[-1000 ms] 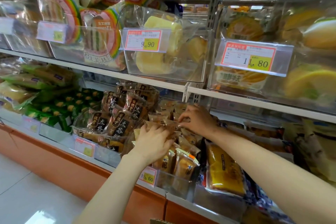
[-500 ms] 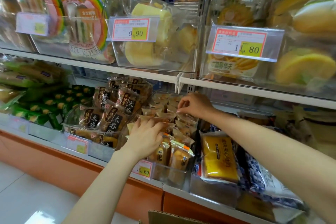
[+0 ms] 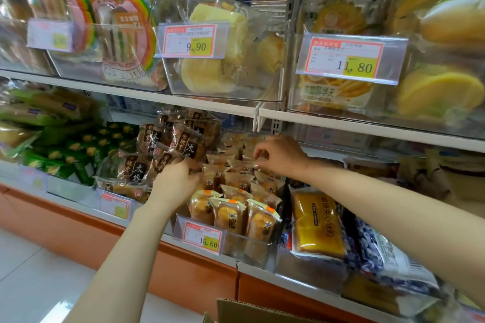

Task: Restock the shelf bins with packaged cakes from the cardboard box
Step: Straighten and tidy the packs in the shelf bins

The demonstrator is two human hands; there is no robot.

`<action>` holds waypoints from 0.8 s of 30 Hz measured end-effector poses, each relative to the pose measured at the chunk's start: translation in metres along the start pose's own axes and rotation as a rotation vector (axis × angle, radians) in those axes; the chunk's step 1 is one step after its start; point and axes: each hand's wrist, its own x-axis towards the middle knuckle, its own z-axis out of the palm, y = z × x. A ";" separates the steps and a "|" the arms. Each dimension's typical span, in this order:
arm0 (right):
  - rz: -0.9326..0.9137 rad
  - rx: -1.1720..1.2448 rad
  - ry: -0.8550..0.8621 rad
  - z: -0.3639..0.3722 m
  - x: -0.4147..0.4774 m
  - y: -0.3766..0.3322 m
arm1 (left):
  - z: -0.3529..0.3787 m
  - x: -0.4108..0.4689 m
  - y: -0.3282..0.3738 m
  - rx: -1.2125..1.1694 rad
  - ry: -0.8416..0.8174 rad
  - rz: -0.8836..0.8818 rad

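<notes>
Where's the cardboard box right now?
In the head view, only the rim of the cardboard box shows at the bottom edge, just right of centre, below the bin of cake packs tagged 15.60, between the left forearm and right forearm.

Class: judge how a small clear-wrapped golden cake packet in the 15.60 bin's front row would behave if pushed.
Small clear-wrapped golden cake packet probably tips easily: it stands narrow on end. Likely light and squashy, being soft cake. Its glossy film looks slippery.

A 9.90 tag [image 3: 193, 40] sits above a 15.60 tag [image 3: 202, 237].
</notes>
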 end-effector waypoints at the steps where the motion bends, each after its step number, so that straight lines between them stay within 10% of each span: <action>1: -0.007 0.025 -0.002 0.004 0.004 -0.007 | -0.001 0.000 -0.001 -0.002 -0.029 0.000; 24: -0.007 0.267 -0.022 0.034 0.050 -0.044 | 0.012 0.002 -0.010 0.093 0.187 0.149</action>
